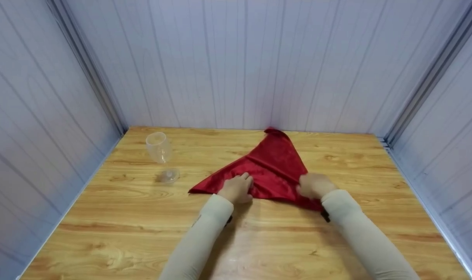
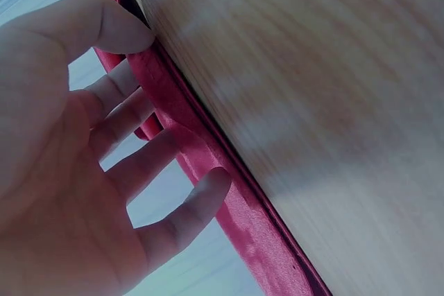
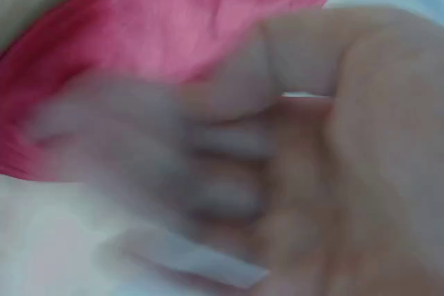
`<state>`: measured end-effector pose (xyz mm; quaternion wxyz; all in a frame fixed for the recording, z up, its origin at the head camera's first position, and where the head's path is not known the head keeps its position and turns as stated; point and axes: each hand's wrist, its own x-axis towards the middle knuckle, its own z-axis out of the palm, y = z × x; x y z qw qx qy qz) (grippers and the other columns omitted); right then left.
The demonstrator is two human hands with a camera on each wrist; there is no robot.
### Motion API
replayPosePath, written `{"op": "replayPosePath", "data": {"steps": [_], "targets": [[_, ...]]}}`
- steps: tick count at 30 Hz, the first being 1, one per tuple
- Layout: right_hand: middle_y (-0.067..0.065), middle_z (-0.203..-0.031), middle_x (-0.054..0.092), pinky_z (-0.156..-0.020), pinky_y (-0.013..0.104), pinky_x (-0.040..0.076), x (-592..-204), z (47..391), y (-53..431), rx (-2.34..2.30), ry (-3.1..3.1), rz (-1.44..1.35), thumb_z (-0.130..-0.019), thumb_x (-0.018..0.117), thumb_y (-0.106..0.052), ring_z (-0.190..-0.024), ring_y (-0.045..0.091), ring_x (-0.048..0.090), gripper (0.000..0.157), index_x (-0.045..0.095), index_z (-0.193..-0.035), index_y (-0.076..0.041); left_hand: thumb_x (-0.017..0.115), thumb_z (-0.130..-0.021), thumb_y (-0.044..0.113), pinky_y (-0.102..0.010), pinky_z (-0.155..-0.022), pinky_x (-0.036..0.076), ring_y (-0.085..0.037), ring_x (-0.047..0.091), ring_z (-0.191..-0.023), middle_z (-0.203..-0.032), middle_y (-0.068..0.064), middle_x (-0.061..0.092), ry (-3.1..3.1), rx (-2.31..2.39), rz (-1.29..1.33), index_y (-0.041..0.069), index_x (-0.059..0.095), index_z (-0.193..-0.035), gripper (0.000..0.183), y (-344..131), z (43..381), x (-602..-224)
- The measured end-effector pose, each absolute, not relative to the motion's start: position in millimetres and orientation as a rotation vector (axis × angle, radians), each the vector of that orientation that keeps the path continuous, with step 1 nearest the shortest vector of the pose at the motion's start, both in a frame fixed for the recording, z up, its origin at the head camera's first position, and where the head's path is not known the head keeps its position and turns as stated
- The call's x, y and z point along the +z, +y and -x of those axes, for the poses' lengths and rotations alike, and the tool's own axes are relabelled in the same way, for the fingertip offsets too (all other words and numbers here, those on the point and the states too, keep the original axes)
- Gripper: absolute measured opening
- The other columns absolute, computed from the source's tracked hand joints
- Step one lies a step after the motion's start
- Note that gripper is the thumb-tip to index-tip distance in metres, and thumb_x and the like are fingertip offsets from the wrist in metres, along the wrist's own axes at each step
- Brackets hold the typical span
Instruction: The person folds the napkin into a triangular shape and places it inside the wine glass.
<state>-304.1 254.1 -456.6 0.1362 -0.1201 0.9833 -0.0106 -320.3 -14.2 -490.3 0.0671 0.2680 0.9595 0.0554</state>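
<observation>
A shiny red cloth, roughly triangular, lies on the table with one corner reaching the back wall. On its near edge rests my left hand; in the left wrist view the fingers are spread against the cloth and the thumb touches its folded edge. At the cloth's right corner is my right hand. In the right wrist view this hand is blurred: several fingers are bent and one stretches over the cloth. Whether it pinches the fabric cannot be made out.
A clear stemmed glass stands upright on the left of the wood-patterned table, apart from the cloth. Pale panel walls enclose the table at the back and on both sides.
</observation>
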Motion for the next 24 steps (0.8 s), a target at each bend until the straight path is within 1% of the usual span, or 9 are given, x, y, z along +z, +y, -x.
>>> {"op": "replayPosePath", "data": {"steps": [3, 6, 8, 9, 11, 13, 15, 18, 24], "targets": [[0.009, -0.079, 0.064, -0.066, 0.048, 0.052, -473, 322, 264, -0.220, 3.076, 0.446, -0.095, 0.053, -0.018, -0.075, 0.028, 0.063, 0.020, 0.062, -0.079, -0.008, 0.072, -0.089, 0.024, -0.047, -0.079, 0.053, -0.023, 0.059, -0.102, -0.107, 0.000, 0.052, 2.894, 0.181, -0.806, 0.014, 0.057, -0.105, 0.024, -15, 320, -491], [0.015, -0.091, 0.064, -0.076, 0.052, 0.052, -490, 333, 275, -0.415, 3.206, 0.493, -0.092, 0.056, -0.011, -0.088, 0.035, 0.063, 0.012, 0.065, -0.095, -0.003, 0.072, -0.089, 0.024, -0.047, -0.079, 0.052, -0.022, 0.059, -0.101, -0.107, 0.000, 0.052, 2.892, 0.186, -0.802, 0.015, 0.057, -0.105, 0.024, -15, 319, -491], [0.019, -0.107, 0.064, -0.088, 0.052, 0.050, -499, 337, 281, -0.543, 3.194, 0.524, -0.091, 0.057, -0.006, -0.104, 0.039, 0.061, 0.022, 0.064, -0.110, 0.001, 0.073, -0.089, 0.025, -0.047, -0.078, 0.053, -0.023, 0.059, -0.100, -0.107, 0.000, 0.052, 2.891, 0.179, -0.806, 0.015, 0.057, -0.104, 0.024, -15, 319, -491], [0.022, -0.117, 0.062, -0.095, 0.054, 0.046, -502, 339, 283, -0.583, 3.169, 0.545, -0.091, 0.057, -0.004, -0.113, 0.041, 0.057, 0.029, 0.062, -0.119, 0.003, 0.073, -0.088, 0.025, -0.047, -0.077, 0.053, -0.023, 0.059, -0.100, -0.107, 0.000, 0.052, 2.891, 0.170, -0.808, 0.015, 0.057, -0.104, 0.024, -15, 318, -491], [0.026, -0.135, 0.055, -0.106, 0.056, 0.037, -507, 341, 287, -0.644, 3.100, 0.589, -0.093, 0.054, -0.001, -0.128, 0.045, 0.047, 0.040, 0.056, -0.133, 0.005, 0.073, -0.088, 0.025, -0.046, -0.077, 0.053, -0.023, 0.059, -0.100, -0.107, 0.000, 0.052, 2.886, 0.159, -0.810, 0.014, 0.057, -0.104, 0.025, -15, 318, -491], [0.027, -0.146, 0.045, -0.111, 0.057, 0.030, -510, 342, 290, -0.660, 3.029, 0.616, -0.097, 0.051, -0.002, -0.136, 0.046, 0.038, 0.045, 0.049, -0.142, 0.006, 0.074, -0.088, 0.026, -0.046, -0.077, 0.054, -0.023, 0.059, -0.100, -0.106, 0.000, 0.052, 2.883, 0.152, -0.809, 0.014, 0.058, -0.105, 0.026, -15, 318, -491], [0.027, -0.153, 0.037, -0.113, 0.058, 0.025, -511, 341, 292, -0.627, 2.969, 0.610, -0.100, 0.048, -0.006, -0.140, 0.047, 0.032, 0.048, 0.043, -0.147, 0.005, 0.074, -0.089, 0.026, -0.046, -0.078, 0.053, -0.023, 0.059, -0.101, -0.106, 0.000, 0.051, 2.879, 0.154, -0.803, 0.014, 0.058, -0.105, 0.026, -15, 319, -492], [0.027, -0.156, 0.030, -0.114, 0.058, 0.023, -511, 341, 294, -0.560, 2.919, 0.566, -0.103, 0.044, -0.011, -0.142, 0.047, 0.028, 0.050, 0.038, -0.150, 0.005, 0.073, -0.089, 0.026, -0.046, -0.078, 0.053, -0.023, 0.059, -0.101, -0.106, 0.000, 0.051, 2.880, 0.168, -0.801, 0.014, 0.057, -0.105, 0.025, -14, 319, -491], [0.026, -0.158, 0.027, -0.115, 0.058, 0.021, -508, 343, 293, -0.482, 2.894, 0.512, -0.103, 0.044, -0.015, -0.143, 0.047, 0.026, 0.053, 0.035, -0.152, 0.005, 0.073, -0.090, 0.025, -0.046, -0.079, 0.052, -0.021, 0.058, -0.100, -0.104, 0.001, 0.050, 2.879, 0.185, -0.784, 0.015, 0.056, -0.102, 0.024, -13, 318, -489]]}}
